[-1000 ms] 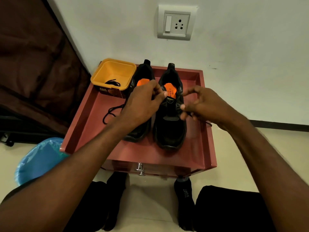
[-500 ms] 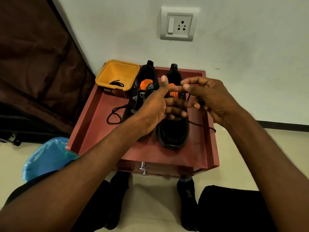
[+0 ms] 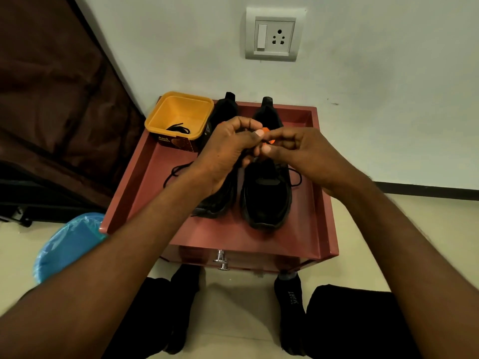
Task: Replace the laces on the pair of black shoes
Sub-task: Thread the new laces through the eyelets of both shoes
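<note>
Head view, one paragraph of stock. Red table point(image 3: 305, 229) with raised rim, set against a pale wall; a metal drawer knob point(image 3: 220, 259) on its near face. On it, a pair of black shoes side by side, toes toward the near edge: right shoe point(image 3: 267, 193) in full sight, left shoe point(image 3: 220, 200) largely covered by the left forearm. Left hand point(image 3: 228, 149) and right hand point(image 3: 298, 151) meet above the right shoe's tongue, fingers curled, thumbs nearly touching; both seem to pinch a black lace point(image 3: 296, 177) there, though the grip itself is dim and partly hidden. That lace loops out on the right side of the right shoe. A second length of lace point(image 3: 176, 171) lies loose on the table to the left of the left shoe. Yellow tub point(image 3: 178, 117) at the far left corner, just beside the left shoe's heel, holding a coiled black lace point(image 3: 178, 128). Wall socket point(image 3: 274, 35) above. Blue bin point(image 3: 67, 244) on the floor, near left. Two black-socked feet point(image 3: 290, 304) under the table's near edge.
</note>
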Demonstrator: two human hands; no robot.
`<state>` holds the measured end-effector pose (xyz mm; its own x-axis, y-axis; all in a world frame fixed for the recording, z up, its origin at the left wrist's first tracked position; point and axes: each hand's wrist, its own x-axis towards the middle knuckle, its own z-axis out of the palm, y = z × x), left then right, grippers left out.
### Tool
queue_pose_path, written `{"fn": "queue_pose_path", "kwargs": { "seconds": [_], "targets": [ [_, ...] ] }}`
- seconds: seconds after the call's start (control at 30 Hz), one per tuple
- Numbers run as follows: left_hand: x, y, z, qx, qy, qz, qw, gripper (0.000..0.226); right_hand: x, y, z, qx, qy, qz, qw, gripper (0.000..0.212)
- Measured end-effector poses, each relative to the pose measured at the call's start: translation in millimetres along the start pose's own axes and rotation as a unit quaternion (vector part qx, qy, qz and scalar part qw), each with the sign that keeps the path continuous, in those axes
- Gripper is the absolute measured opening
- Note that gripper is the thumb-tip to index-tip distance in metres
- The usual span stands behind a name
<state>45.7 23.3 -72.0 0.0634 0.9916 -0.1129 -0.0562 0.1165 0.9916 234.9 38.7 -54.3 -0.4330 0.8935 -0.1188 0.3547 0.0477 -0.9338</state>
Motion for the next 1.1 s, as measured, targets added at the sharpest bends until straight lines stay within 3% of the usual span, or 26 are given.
{"fn": "queue_pose_path", "kwargs": {
  "seconds": [0.03, 0.1, 0.17, 0.2, 0.3, 0.37, 0.43, 0.5, 0.57, 0.63, 0.7, 0.87, 1.1],
  "targets": [
    [-1, 1, 1, 0.0, -0.009, 0.006, 1.0, 0.014, 1, 0, 0, 0.014, 0.006, 0.001, 1.0, 0.024],
    [-1, 1, 0, -0.001, -0.022, 0.014, 1.0, 0.014, 3, 6, -6, -0.031, 0.109, 0.025, 0.993, 0.014],
    [0, 0, -4, -0.007, -0.018, 0.01, 1.0, 0.014, 3, 19, -19, -0.172, 0.221, 0.078, 0.957, 0.01],
    [1, -1, -6, -0.01, -0.013, 0.007, 1.0, 0.014, 2, 23, -24, -0.235, 0.239, 0.099, 0.937, 0.012],
    [2, -4, -6, -0.012, -0.006, 0.015, 1.0, 0.01, 0, 24, -25, -0.285, 0.183, 0.076, 0.938, 0.029],
    [3, -7, -2, -0.003, -0.01, 0.025, 1.0, 0.01, 1, 14, -15, -0.222, 0.104, 0.014, 0.969, 0.043],
    [4, -10, 2, -0.001, -0.012, 0.025, 1.0, 0.016, 3, 8, -4, -0.103, 0.039, -0.027, 0.994, 0.037],
    [5, -11, 2, 0.005, -0.005, 0.022, 1.0, 0.019, 7, 8, -1, -0.076, 0.069, -0.028, 0.994, 0.018],
    [8, -14, -3, 0.011, 0.006, 0.02, 1.0, 0.017, 11, 15, -7, -0.132, 0.162, 0.004, 0.978, 0.004],
    [10, -17, -10, 0.013, 0.024, 0.018, 0.999, 0.016, 11, 21, -13, -0.218, 0.21, 0.044, 0.952, 0.007],
    [14, -22, -15, 0.011, 0.034, 0.014, 0.999, 0.016, 11, 25, -15, -0.25, 0.201, 0.057, 0.946, 0.007],
    [14, -24, -11, 0.072, 0.026, 0.044, 0.996, 0.013, 16, 20, -1, -0.212, 0.102, -0.046, 0.971, 0.056],
    [18, -22, -8, 0.121, 0.047, 0.106, 0.986, 0.02, 16, 18, 6, -0.141, 0.145, -0.08, 0.976, 0.014]
  ]
}}
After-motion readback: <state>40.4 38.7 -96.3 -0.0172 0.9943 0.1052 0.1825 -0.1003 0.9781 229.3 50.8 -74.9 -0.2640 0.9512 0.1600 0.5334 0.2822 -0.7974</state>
